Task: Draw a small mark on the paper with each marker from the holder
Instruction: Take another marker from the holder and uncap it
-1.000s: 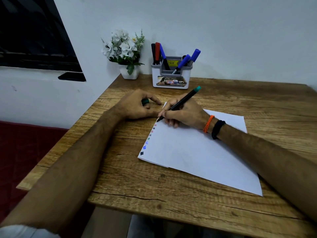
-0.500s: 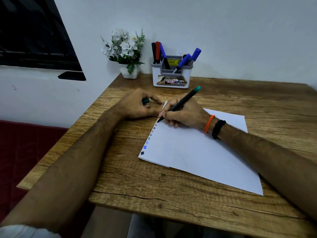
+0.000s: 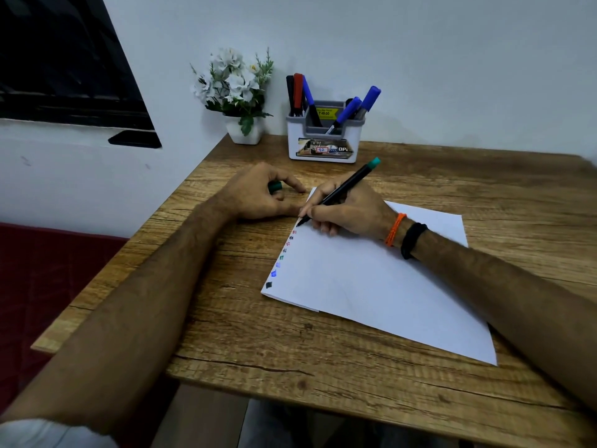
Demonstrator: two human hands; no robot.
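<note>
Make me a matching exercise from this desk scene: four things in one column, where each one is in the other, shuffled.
Things:
1. green cap
2. green pen
3. flowerpot
4. row of marks

Places:
A. along the left edge of the paper
B. in the left hand
C. left of the holder, by the wall
D. in the right hand, tip at the paper

Pairs: 1-B, 2-D, 3-C, 4-A

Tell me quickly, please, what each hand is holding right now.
Left hand: grips the green cap.
Right hand: grips the green-ended marker, tip at the paper.
</note>
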